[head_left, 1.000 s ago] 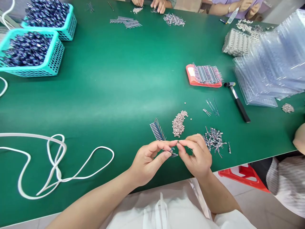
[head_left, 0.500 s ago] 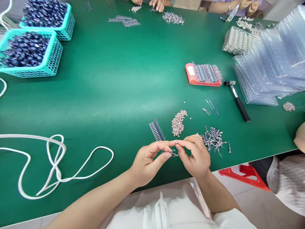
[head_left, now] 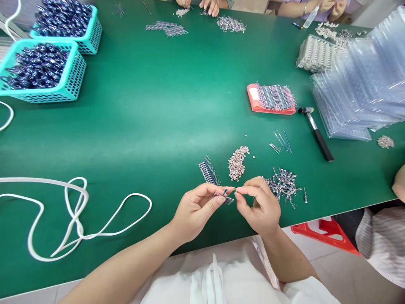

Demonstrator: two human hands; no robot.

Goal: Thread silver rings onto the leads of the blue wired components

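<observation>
My left hand [head_left: 198,211] is closed in a pinch on a small blue component with thin metal leads [head_left: 226,196], held just above the green table [head_left: 152,109]. My right hand [head_left: 260,207] is closed too, thumb and forefinger pinched at the component's tip on something too small to name. Just beyond my fingers lie a row of blue leaded components [head_left: 209,172], a heap of tiny pale discs [head_left: 237,162] and a loose pile of leaded parts [head_left: 283,185].
A pink pad carrying a row of components [head_left: 272,99], a small hammer [head_left: 316,133] and stacks of clear plastic trays [head_left: 363,88] sit right. Two teal baskets of blue parts [head_left: 44,63] stand far left. White cord [head_left: 72,211] loops near left. Other people's hands [head_left: 209,6] work across the table.
My hands have stayed in place. The right fingers have slid slightly off the left fingertips, and the blue component now shows between them.
</observation>
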